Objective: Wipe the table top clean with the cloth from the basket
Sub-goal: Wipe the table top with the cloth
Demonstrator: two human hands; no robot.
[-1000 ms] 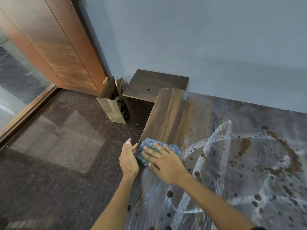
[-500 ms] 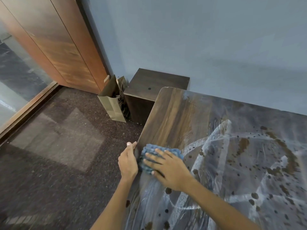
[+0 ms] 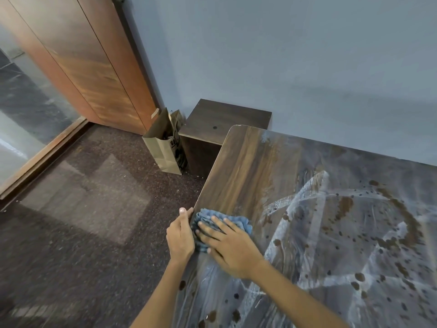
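Note:
A bunched blue cloth [image 3: 238, 221] lies at the left edge of the dark wooden table top [image 3: 248, 166]. My right hand [image 3: 227, 245] presses flat on the cloth with straight, spread fingers. My left hand [image 3: 181, 235] sits against the table's left edge beside the cloth, its fingers straight along the edge. Whitish smears and brown spots [image 3: 354, 233] cover the table to the right; the strip near the far left corner looks bare wood. No basket is in view.
A brown paper bag [image 3: 165, 147] stands on the carpet next to a low dark cabinet [image 3: 224, 121] beyond the table's far corner. A wooden door [image 3: 89, 67] and glass panel are at left. A blue wall runs behind the table.
My right hand and the cloth have slid slightly toward me along the table's left edge. The left hand has kept its place at the edge beside them.

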